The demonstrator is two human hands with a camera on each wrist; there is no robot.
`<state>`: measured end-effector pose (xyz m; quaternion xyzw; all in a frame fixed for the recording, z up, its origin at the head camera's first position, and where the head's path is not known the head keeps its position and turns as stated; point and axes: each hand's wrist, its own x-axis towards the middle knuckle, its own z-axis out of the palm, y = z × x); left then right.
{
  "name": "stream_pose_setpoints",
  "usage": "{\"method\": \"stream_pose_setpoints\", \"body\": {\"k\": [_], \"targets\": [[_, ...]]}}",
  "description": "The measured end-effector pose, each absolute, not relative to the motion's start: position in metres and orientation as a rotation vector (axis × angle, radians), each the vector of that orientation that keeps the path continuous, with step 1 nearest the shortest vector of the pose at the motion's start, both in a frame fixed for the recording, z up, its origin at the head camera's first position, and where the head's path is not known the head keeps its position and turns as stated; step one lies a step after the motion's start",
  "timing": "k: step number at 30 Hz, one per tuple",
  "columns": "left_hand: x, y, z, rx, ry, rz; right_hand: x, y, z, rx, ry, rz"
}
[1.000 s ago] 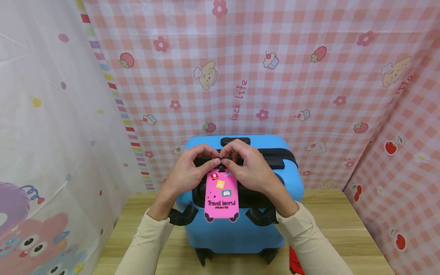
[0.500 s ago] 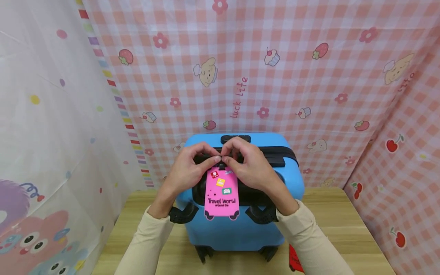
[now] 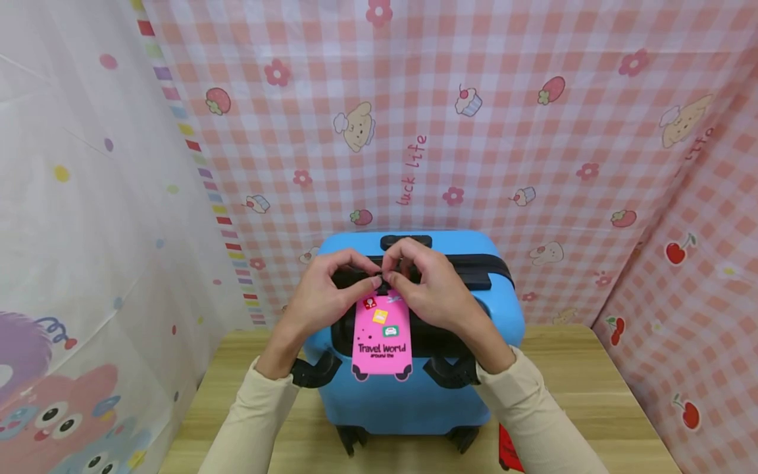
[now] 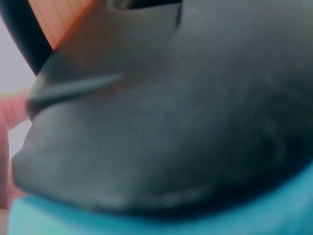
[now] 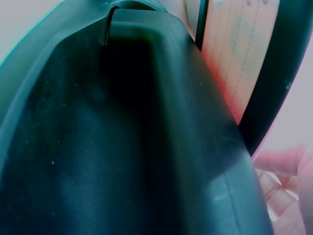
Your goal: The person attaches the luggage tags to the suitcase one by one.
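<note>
A pink luggage tag [image 3: 381, 339] with "Travel World" lettering hangs in front of a blue suitcase [image 3: 408, 408]. At its top, my left hand [image 3: 322, 289] pinches the black strap [image 3: 381, 283] between thumb and index finger. From the other side my right hand [image 3: 435, 286] pinches the same strap, its fingertips close to the left ones. How the strap runs is mostly hidden by the fingers. In the right wrist view the tag's back shows a lined card [image 5: 239, 54] beside the suitcase's black handle [image 5: 195, 127]. Black plastic of the suitcase fills much of the left wrist view.
The suitcase stands on a wooden table [image 3: 568, 395], a retracted pull handle [image 3: 405, 241] at its back. A red luggage tag [image 3: 508, 451] lies partly under the right sleeve. A checked curtain [image 3: 503, 151] hangs behind, with further cloth at both sides.
The fingertips shift slightly at the strap, and the left thumb sits a little lower and farther from the right one. The tag and suitcase keep their places.
</note>
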<state>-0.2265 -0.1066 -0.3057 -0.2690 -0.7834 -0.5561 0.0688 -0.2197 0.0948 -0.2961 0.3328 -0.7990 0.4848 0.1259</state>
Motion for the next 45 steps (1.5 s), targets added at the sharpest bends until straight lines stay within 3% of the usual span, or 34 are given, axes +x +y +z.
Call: {"method": "stream_pose_setpoints", "body": {"k": [24,45], "targets": [[-0.225,-0.106,-0.3,-0.786,-2.423,-1.622,-0.218,0.092,-0.297,0.917,-2.305,1.369],[-0.217,-0.119,-0.318,-0.867,-2.42,-1.029,-0.218,0.09,-0.296,0.891,-2.3,1.346]]}}
